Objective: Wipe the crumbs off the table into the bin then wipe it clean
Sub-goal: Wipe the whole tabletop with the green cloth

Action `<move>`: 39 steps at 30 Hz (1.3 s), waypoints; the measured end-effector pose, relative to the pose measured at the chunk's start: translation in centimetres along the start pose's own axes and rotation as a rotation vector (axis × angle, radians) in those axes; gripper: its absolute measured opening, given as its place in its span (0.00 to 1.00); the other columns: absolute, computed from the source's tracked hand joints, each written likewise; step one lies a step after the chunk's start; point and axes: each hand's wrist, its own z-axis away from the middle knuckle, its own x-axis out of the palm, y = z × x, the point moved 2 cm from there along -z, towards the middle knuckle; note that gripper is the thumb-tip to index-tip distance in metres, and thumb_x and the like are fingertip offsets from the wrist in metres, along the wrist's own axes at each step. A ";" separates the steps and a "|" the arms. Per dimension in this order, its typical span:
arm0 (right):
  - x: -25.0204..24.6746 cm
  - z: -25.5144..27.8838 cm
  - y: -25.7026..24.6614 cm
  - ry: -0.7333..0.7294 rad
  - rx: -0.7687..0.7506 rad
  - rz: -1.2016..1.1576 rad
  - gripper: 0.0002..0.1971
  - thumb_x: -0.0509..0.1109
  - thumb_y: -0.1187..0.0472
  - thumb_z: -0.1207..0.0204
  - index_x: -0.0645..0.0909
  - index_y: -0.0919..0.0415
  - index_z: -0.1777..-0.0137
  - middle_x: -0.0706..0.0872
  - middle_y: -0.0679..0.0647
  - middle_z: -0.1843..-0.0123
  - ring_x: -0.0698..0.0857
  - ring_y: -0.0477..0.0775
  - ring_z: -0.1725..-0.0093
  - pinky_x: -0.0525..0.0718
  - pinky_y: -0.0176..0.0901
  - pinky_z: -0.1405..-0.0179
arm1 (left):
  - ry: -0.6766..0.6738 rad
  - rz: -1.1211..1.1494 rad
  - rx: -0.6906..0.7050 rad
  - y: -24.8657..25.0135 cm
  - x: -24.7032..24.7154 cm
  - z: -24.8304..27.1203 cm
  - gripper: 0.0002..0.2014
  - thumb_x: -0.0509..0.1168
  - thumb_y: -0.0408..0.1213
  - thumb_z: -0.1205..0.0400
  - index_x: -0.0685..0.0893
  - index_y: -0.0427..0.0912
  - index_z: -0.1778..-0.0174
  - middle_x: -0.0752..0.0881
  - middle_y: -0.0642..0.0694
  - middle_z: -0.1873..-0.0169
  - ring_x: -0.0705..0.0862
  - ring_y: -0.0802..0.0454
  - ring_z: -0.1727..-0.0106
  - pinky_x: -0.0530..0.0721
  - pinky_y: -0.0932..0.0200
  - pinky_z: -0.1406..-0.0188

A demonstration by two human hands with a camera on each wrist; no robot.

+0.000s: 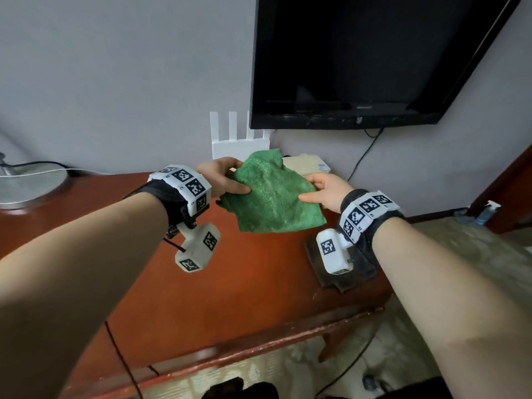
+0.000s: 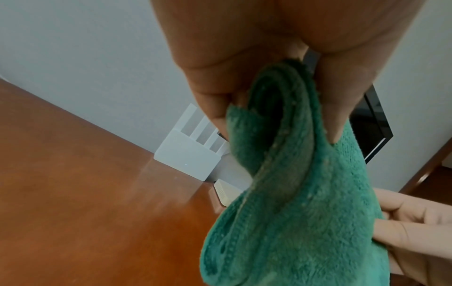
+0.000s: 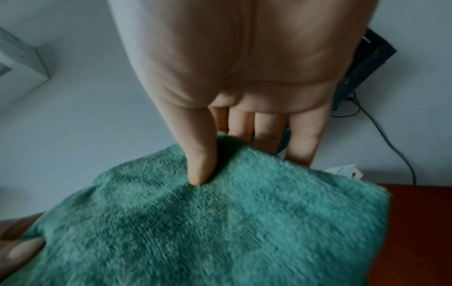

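Note:
A green terry cloth [image 1: 272, 194] hangs in the air above the reddish-brown table [image 1: 201, 289], stretched between both hands. My left hand [image 1: 227, 178] pinches its left edge, thumb on top; in the left wrist view the cloth [image 2: 305, 203] is folded between thumb and fingers. My right hand [image 1: 324, 191] holds the right edge, with the thumb [image 3: 200, 164] pressed on top of the cloth [image 3: 220, 222] and the fingers underneath. No crumbs or bin show in any view.
A white router [image 1: 240, 139] and a beige box [image 1: 306, 164] stand at the table's back by the wall. A black TV [image 1: 374, 59] hangs above. A fan base [image 1: 28, 182] sits far left. A dark flat object [image 1: 342, 266] lies near the right edge.

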 end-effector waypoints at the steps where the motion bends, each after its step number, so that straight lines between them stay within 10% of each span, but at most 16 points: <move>1: -0.7 -1.1 0.5 0.024 0.000 0.022 0.22 0.73 0.62 0.27 0.77 0.63 0.33 0.81 0.56 0.32 0.78 0.55 0.31 0.75 0.53 0.29 | -0.005 0.002 0.003 0.5 0.3 -1.3 0.14 0.70 0.26 0.24 0.77 0.50 0.54 0.83 0.49 0.57 0.84 0.44 0.51 0.85 0.44 0.49; 11: -6.4 -11.0 7.6 0.103 0.068 0.026 0.16 0.72 0.67 0.26 0.78 0.67 0.39 0.83 0.61 0.36 0.80 0.58 0.35 0.76 0.52 0.32 | 0.027 -0.114 -0.101 3.7 5.8 -14.4 0.26 0.71 0.33 0.24 0.72 0.45 0.30 0.82 0.47 0.45 0.81 0.48 0.49 0.83 0.53 0.55; 20: -7.5 -16.9 20.2 -0.135 0.282 0.170 0.19 0.73 0.63 0.27 0.78 0.64 0.36 0.81 0.58 0.33 0.79 0.57 0.32 0.73 0.43 0.35 | -0.027 -0.235 -0.298 -0.3 14.7 -25.1 0.32 0.72 0.36 0.24 0.69 0.42 0.25 0.77 0.43 0.31 0.79 0.42 0.35 0.82 0.52 0.51; 31: -6.9 -18.7 23.7 -0.233 0.343 0.265 0.19 0.70 0.57 0.24 0.76 0.60 0.34 0.81 0.56 0.34 0.81 0.57 0.36 0.74 0.38 0.46 | 0.003 -0.465 -0.345 -3.7 17.5 -28.4 0.31 0.68 0.42 0.21 0.65 0.42 0.23 0.75 0.39 0.31 0.77 0.40 0.34 0.78 0.53 0.42; 39: -6.7 -18.2 22.3 -0.163 0.337 0.303 0.23 0.66 0.57 0.21 0.71 0.60 0.27 0.75 0.60 0.27 0.77 0.60 0.31 0.75 0.46 0.33 | 0.010 -0.784 -0.291 -3.5 15.5 -25.8 0.34 0.63 0.53 0.20 0.59 0.52 0.19 0.61 0.45 0.22 0.66 0.40 0.25 0.69 0.43 0.27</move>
